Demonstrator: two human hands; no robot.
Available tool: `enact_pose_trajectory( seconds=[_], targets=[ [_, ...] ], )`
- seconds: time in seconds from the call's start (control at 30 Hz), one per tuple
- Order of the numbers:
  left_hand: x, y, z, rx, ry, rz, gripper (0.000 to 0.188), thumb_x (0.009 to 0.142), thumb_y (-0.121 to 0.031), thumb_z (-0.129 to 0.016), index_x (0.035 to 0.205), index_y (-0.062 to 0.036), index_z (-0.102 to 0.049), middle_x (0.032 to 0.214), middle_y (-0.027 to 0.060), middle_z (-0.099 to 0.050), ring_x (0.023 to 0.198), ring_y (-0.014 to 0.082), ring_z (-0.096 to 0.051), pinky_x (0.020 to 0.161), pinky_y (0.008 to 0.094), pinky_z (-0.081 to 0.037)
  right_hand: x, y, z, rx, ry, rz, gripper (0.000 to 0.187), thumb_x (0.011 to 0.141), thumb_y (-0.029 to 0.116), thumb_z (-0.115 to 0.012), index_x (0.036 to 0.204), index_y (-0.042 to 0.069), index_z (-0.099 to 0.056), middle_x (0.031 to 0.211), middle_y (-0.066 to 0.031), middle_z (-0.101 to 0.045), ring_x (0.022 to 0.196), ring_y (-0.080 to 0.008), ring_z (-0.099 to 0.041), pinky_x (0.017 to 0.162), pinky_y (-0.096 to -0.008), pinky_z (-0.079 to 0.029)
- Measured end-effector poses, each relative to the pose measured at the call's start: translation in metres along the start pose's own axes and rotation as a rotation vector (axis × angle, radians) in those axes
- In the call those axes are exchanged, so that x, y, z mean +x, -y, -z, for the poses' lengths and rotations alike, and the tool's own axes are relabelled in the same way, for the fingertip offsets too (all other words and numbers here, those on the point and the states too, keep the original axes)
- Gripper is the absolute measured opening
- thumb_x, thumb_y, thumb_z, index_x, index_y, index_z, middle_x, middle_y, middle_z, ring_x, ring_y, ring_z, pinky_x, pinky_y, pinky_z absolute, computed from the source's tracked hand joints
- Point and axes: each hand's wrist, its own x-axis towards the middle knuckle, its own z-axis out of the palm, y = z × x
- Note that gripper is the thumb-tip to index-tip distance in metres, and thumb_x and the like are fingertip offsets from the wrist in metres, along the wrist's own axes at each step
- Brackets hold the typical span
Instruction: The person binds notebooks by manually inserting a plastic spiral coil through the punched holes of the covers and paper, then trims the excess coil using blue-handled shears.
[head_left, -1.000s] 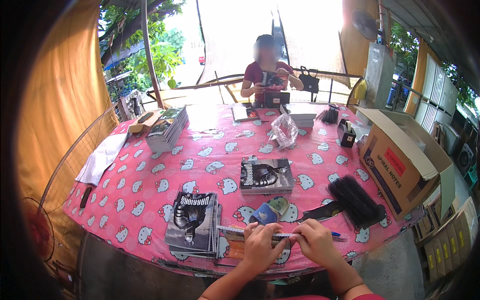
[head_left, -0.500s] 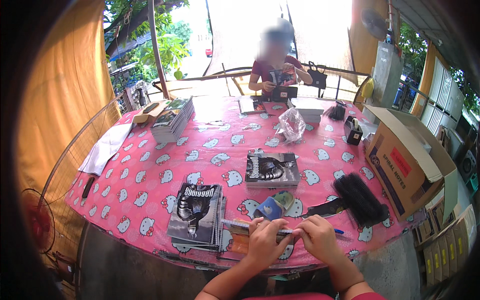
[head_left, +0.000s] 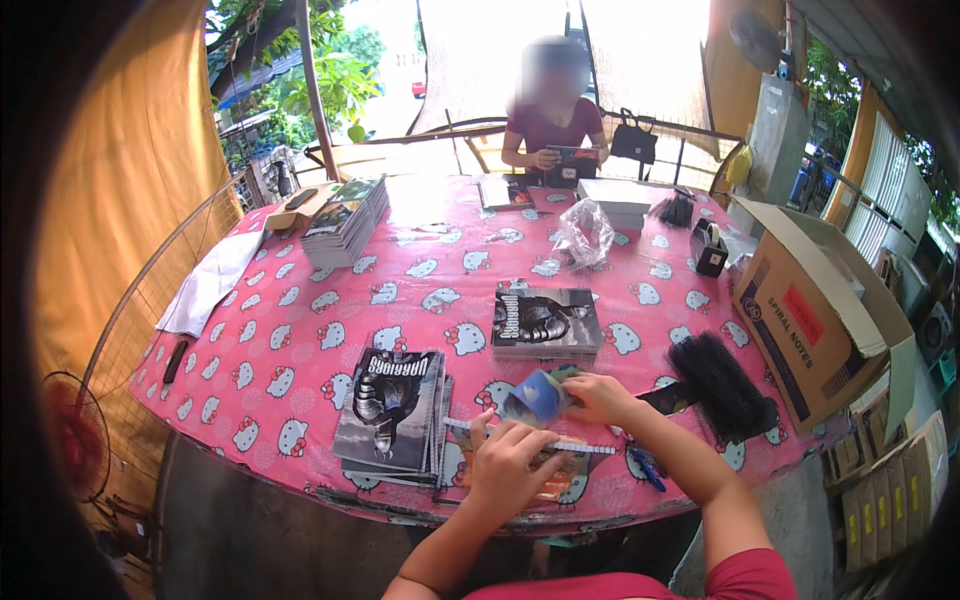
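Near the table's front edge lies a spiral notebook (head_left: 590,447) with a white coil along its far side and orange on its cover. My left hand (head_left: 512,455) grips it over the coil, the fingers bent across the edge. My right hand (head_left: 600,398) reaches beyond the notebook, its fingertips closed on a small rounded blue and greenish thing (head_left: 543,396) whose kind I cannot make out. To the left sits a stack of dark-covered spiral notebooks (head_left: 390,410). Another notebook stack (head_left: 545,322) stands farther back. A blue pen (head_left: 650,470) rests by my right forearm.
Black wire coils (head_left: 720,385) lie at right beside an opened cardboard box (head_left: 810,310). A tape dispenser (head_left: 708,250), crumpled clear plastic (head_left: 585,235) and more notebook stacks (head_left: 342,225) are farther back. Across the table, a person (head_left: 555,130) holds a notebook.
My right hand has left the notebook and moved forward to the blue and greenish thing. The notebook has been lowered toward the table under my left hand. The person opposite has lowered their notebook.
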Motion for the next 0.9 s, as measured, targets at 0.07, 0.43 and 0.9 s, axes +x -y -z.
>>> enact_pose_trajectory(
  seconds=[0.07, 0.43, 0.9],
  targets=[
    [-0.001, 0.000, -0.001, -0.017, -0.047, 0.023, 0.024, 0.073, -0.028, -0.077, 0.089, -0.0125, -0.068, 0.082, 0.0019, -0.065, 0.084, 0.0203, -0.061, 0.100, 0.0449, -0.028, -0.001, 0.024, 0.010, -0.039, 0.034, -0.238, 0.058, 0.067, 0.023, -0.075, 0.117, 0.004, -0.055, 0.108, -0.0180, -0.063, 0.100, -0.0350, -0.061, 0.084, -0.0415, -0.051],
    [0.004, -0.002, -0.004, -0.056, -0.064, 0.053, 0.025, 0.066, -0.026, -0.081, 0.079, -0.0114, -0.066, 0.071, 0.0021, -0.063, 0.077, 0.0210, -0.061, 0.099, 0.0439, -0.030, -0.084, 0.041, 0.085, 0.977, -0.122, -0.056, 0.042, 0.078, 0.018, -0.075, 0.113, 0.002, -0.058, 0.101, -0.0140, -0.064, 0.094, -0.0205, -0.062, 0.088, -0.0345, -0.049],
    [-0.004, 0.029, 0.017, 0.012, -0.035, 0.203, 0.037, 0.052, -0.023, -0.089, 0.081, -0.0068, -0.072, 0.137, 0.0161, -0.048, 0.119, 0.0334, -0.045, 0.099, 0.0443, -0.039, -0.033, 0.082, 0.083, 0.710, -0.191, -0.364, 0.026, 0.071, 0.007, -0.076, 0.092, 0.002, -0.061, 0.090, -0.0076, -0.065, 0.086, -0.0108, -0.059, 0.078, -0.0277, -0.048]
  ],
)
